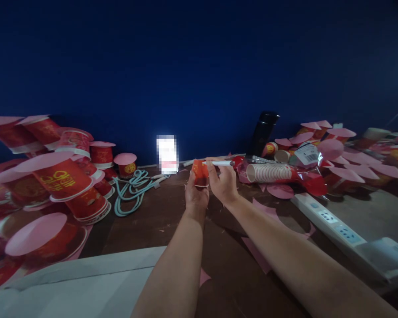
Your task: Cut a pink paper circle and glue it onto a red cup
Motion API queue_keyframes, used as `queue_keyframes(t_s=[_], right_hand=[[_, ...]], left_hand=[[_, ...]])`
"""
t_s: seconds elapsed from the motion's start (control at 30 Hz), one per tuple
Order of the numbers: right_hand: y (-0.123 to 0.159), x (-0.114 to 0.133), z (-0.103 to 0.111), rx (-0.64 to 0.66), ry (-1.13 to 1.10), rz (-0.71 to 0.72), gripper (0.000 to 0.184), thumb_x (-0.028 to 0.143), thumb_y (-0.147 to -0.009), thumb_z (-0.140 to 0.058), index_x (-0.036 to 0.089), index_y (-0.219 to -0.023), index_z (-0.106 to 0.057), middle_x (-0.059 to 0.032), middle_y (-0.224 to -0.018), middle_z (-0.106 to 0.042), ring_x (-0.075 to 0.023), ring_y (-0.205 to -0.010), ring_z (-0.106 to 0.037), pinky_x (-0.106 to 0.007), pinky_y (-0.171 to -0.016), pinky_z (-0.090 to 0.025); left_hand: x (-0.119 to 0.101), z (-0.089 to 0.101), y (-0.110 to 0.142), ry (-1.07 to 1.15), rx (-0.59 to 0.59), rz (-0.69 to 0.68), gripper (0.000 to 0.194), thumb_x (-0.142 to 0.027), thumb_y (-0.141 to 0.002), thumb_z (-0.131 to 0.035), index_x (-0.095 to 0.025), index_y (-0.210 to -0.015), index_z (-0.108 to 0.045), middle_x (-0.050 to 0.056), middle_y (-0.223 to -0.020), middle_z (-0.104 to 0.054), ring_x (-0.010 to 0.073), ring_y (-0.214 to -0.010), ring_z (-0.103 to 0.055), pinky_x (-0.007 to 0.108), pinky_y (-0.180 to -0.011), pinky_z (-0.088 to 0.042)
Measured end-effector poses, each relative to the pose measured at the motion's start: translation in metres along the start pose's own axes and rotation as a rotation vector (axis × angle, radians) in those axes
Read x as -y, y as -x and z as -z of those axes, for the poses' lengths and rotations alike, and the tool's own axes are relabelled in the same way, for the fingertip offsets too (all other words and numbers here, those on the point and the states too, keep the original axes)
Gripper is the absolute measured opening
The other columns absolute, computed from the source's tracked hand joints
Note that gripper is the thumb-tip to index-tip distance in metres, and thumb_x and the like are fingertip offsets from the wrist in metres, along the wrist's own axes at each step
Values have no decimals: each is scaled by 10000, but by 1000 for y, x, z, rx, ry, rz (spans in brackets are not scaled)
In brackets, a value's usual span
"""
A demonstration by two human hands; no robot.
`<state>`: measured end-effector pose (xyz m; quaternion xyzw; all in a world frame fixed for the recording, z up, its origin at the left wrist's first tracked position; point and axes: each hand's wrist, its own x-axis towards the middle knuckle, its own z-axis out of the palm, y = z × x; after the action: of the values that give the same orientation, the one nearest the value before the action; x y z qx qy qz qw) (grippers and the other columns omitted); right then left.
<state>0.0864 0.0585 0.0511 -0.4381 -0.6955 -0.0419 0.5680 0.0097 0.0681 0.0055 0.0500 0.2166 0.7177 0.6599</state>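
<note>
My left hand (196, 197) is wrapped round a small red paper cup (201, 173) and holds it up over the dark tabletop, its pale rim facing down. Close beside it, my right hand (227, 183) has a white pen-like stick (226, 163) lying across its fingers. The right fingertips reach the cup's right side, and whether they press on it I cannot tell. What the stick's near end touches is hidden behind the fingers.
Upturned red cups topped with pink discs (38, 234) are piled at left, more at right. A pale blue cable (132, 194), a lit phone (167, 154), a black flask (263, 132), a nested cup stack (268, 173), a power strip (334, 223) and pink paper scraps (257, 254) lie around.
</note>
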Motion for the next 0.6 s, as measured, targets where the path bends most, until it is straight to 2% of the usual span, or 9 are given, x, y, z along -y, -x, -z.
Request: queue_keyframes(t_s=[0.17, 0.4, 0.6], right_hand=[[0, 0, 0, 25, -10, -21, 257, 325, -911, -448, 204, -971, -666, -73, -986, -706, -222, -958, -640, -381, -874, -479], [0, -1, -2, 31, -2, -17, 250, 326, -904, -467, 199, -957, -675, -63, -973, -714, -224, -938, -647, -375, -866, -485], [1, -3, -3, 48, 43, -29, 256, 336, -906, -466, 205, -966, -677, -67, -969, -715, -223, -929, -651, -371, -855, -480]], left_hand=[[1, 0, 0, -1, -12, -19, 182, -292, -781, -637, -189, -930, -651, 56, -1043, -676, 193, -1174, -532, 306, -945, -433], [3, 0, -1, -18, 54, -42, 225, -288, -787, -628, -190, -989, -646, 54, -1005, -687, 176, -1108, -578, 297, -950, -426], [2, -4, 2, -3, 16, -29, 192, -270, -792, -619, -176, -956, -652, 54, -975, -690, 176, -1083, -590, 289, -935, -432]])
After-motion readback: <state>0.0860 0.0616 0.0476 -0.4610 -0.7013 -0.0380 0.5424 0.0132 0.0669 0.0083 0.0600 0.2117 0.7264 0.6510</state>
